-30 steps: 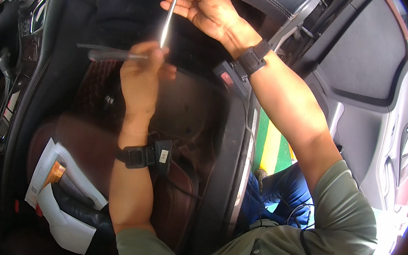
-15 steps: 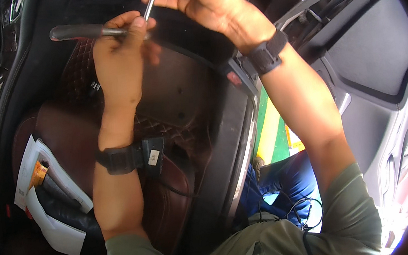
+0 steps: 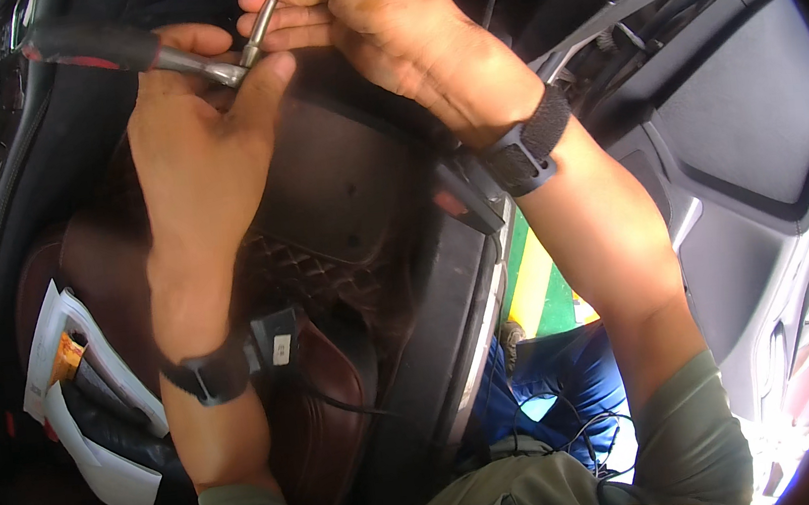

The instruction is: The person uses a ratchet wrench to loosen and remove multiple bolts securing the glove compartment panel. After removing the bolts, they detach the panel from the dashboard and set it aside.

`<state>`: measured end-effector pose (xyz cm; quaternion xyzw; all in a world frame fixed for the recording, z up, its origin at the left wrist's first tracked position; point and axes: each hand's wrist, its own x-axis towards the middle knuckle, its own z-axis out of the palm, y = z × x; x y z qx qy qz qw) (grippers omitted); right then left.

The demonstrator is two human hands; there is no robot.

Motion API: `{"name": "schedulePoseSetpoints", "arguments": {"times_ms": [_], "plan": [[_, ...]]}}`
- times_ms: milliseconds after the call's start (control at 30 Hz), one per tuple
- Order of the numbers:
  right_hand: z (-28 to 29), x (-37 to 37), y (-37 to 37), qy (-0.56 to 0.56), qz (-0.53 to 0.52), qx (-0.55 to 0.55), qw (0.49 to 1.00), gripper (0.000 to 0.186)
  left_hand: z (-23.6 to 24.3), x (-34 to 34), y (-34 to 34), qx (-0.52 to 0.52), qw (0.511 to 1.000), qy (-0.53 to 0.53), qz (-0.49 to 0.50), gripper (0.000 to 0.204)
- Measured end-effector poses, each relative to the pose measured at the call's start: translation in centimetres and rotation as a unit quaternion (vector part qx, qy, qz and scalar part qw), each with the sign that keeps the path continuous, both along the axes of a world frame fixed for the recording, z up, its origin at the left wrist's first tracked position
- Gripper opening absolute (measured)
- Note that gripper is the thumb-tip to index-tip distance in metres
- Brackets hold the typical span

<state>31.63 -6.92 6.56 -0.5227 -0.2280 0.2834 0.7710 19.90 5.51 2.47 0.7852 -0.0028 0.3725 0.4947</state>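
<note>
My left hand [image 3: 196, 132] is closed around the neck of a ratchet wrench [image 3: 107, 49], whose black-and-red handle points to the far left. Its fingers curl partly out of sight beneath the tool, and the thumb sticks out past the metal head. My right hand [image 3: 392, 9] pinches a slim metal extension bar [image 3: 259, 30] between thumb and fingers. The bar's lower end meets the ratchet head at an angle; whether it is seated there I cannot tell. Both hands are held up over the car's footwell.
Below my left arm is a dark red car seat [image 3: 105, 252] with papers [image 3: 114, 465] and a black pouch on it. A quilted floor mat [image 3: 327, 271] lies under my hands. The door sill [image 3: 435, 349] runs beside it, and the opened door [image 3: 737, 105] stands at right.
My left hand has shifted left and slightly down with the ratchet wrench, its thumb now extended. My right hand has moved left and brought the extension bar lower on the ratchet head.
</note>
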Motion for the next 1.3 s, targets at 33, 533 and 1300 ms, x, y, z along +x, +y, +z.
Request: {"name": "schedulePoseSetpoints", "arguments": {"times_ms": [33, 533, 1300], "plan": [[-0.1, -0.1, 0.0, -0.027, -0.021, 0.005, 0.999, 0.022, -0.2, 0.0, 0.2, 0.091, 0.996, -0.009, 0.014, 0.032], [0.0, 1.7, -0.2, -0.024, 0.113, 0.068, 0.991, 0.021, 0.3, 0.6, -2.6, -0.199, 0.980, -0.004, -0.034, 0.045], [-1.8, 3.9, -0.6, 0.024, 0.256, 0.138, 0.957, 0.018, -1.3, -1.2, -8.0, -0.153, 0.979, 0.005, 0.137, 0.029]]}}
